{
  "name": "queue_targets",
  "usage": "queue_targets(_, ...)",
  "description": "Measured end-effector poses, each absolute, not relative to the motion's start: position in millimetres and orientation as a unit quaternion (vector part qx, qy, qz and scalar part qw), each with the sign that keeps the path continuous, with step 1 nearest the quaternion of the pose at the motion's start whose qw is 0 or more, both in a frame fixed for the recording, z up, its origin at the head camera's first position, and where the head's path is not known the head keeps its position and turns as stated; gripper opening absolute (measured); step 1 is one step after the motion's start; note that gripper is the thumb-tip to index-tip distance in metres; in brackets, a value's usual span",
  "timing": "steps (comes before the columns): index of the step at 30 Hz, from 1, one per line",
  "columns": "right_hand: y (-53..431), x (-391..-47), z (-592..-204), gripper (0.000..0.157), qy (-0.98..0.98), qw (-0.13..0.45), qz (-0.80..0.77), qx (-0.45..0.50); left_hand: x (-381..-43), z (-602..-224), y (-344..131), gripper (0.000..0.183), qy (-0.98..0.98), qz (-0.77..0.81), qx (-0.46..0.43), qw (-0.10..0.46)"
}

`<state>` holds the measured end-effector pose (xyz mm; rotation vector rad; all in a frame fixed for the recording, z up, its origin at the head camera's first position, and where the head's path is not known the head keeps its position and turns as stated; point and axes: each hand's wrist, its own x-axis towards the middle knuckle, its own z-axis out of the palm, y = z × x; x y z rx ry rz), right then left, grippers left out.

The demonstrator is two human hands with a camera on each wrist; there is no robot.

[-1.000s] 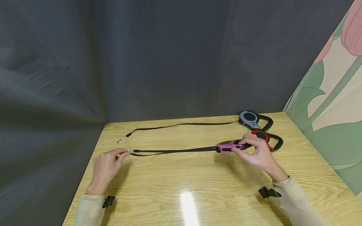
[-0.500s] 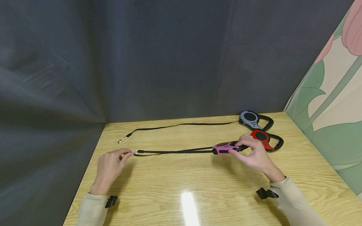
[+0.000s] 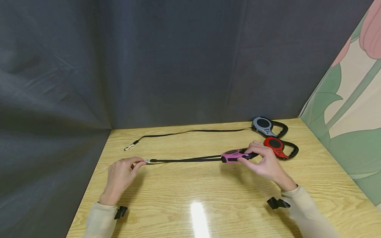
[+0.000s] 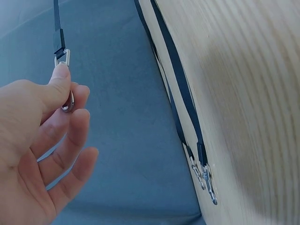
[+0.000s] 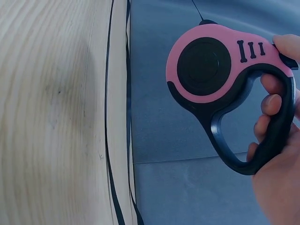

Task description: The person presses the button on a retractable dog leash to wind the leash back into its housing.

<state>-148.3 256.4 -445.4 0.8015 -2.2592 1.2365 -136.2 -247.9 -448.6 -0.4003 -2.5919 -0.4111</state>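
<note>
My right hand (image 3: 265, 165) grips the black handle of a pink retractable dog leash (image 5: 204, 65), fingers through the loop and thumb at the button. My left hand (image 4: 37, 131) pinches the leash's metal clip (image 4: 68, 102) between thumb and fingers; its other fingers are loosely bent. From the clip a black strap (image 4: 57, 40) runs across to the pink case, both held above the table.
A grey retractable leash (image 3: 263, 124) and a red one (image 3: 274, 143) lie at the back right of the wooden table (image 3: 166, 195). Their black straps stretch left, ending in metal clips (image 4: 209, 185). A dark curtain (image 3: 178, 66) stands behind.
My left hand has moved right with the clip, and my right hand slightly left with the pink leash. The strap span between them is shorter. More of the red leash shows.
</note>
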Motion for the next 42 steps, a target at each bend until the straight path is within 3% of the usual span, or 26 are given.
queue_targets(42,240.6,-152.5,-450.5,0.031,-0.834,0.19,0.423,0.3,-135.5,-455.3,-217.9,0.012,-0.945,-0.16,-0.185,0.217)
